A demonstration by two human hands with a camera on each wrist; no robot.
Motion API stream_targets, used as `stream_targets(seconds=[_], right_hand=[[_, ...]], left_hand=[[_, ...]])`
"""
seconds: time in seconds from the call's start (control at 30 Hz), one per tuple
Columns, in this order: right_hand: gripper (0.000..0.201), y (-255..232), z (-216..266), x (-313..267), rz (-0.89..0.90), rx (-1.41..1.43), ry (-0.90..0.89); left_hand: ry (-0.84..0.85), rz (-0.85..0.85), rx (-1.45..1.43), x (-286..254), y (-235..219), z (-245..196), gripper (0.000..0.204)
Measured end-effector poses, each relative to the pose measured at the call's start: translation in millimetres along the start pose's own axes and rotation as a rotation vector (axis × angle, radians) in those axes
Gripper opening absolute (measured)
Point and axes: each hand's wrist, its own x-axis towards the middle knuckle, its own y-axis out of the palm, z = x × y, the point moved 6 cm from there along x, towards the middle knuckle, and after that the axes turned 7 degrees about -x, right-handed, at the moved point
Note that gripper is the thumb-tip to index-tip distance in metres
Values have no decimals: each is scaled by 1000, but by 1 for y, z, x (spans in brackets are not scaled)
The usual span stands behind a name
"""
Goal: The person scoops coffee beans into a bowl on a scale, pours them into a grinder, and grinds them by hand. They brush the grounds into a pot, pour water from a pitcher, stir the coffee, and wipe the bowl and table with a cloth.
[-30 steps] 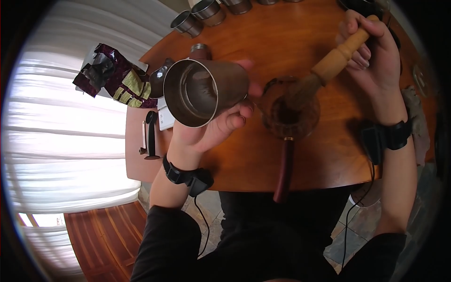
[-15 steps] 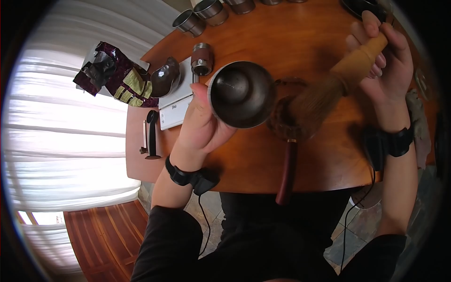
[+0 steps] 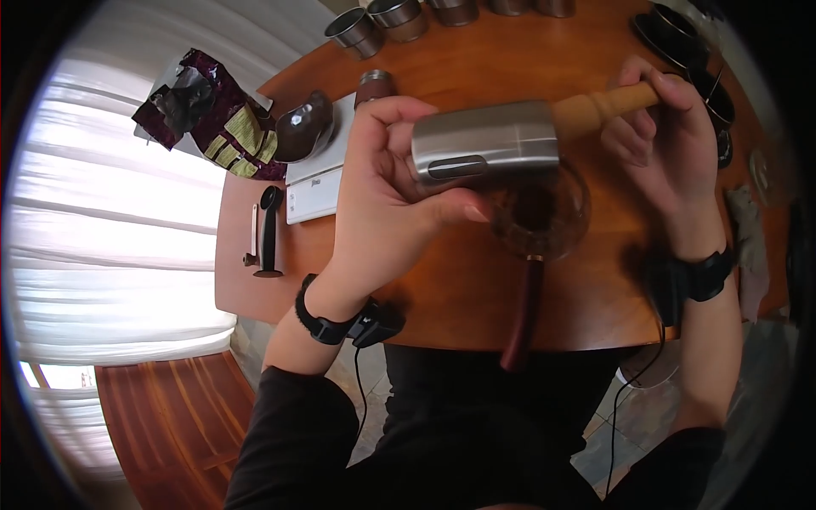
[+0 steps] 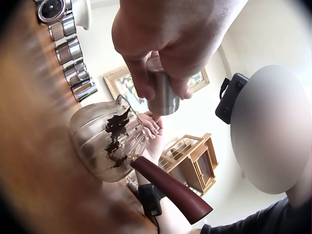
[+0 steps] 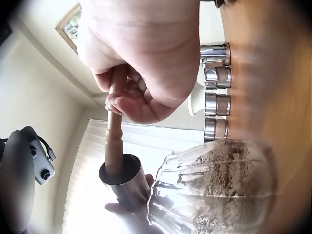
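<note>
My left hand (image 3: 374, 195) grips a brushed-metal cup (image 3: 489, 140) with a slot in its side, tipped sideways above the table. In my right hand (image 3: 667, 140) is the turned wooden handle of a brush (image 3: 595, 110), pinched near its end. The brush head is hidden inside the cup's mouth, as the right wrist view shows. Just below the cup, a ribbed glass pot (image 3: 574, 225) with a red-brown side handle (image 3: 525, 314) stands on the table. Dark brown grounds cling to the pot's wall in both wrist views.
Several metal cups (image 3: 357, 36) line the far edge. On the left are a purple bag (image 3: 217, 110), a dark shiny dish (image 3: 303, 127), a white scale (image 3: 310, 202), a black-handled tool (image 3: 269, 229) and a brown-banded cylinder (image 3: 374, 82). Black dishware (image 3: 671, 38) sits at the far right.
The left hand has turned the cup from facing me so its mouth points right. The brush has left the glass pot, and its head is now inside the cup.
</note>
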Motion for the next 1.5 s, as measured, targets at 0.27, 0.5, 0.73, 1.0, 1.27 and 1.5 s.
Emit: stream_targets(seconds=[0.27, 0.5, 0.73, 1.0, 1.27, 1.5], right_hand=[[33, 7, -24, 3, 6, 203, 149], [26, -12, -13, 2, -112, 375, 150], [28, -2, -22, 4, -63, 447, 200], [31, -1, -21, 3, -97, 344, 219], [36, 14, -27, 1, -1, 306, 250], [32, -4, -32, 0, -92, 446, 315]], left_hand=[[56, 47, 285, -1, 7, -7, 69], [52, 1, 54, 0, -1, -3, 66], [83, -79, 110, -3, -7, -2, 74], [125, -77, 373, -8, -1, -15, 77], [54, -95, 401, -9, 4, -12, 75], [49, -98, 407, -9, 5, -11, 75]])
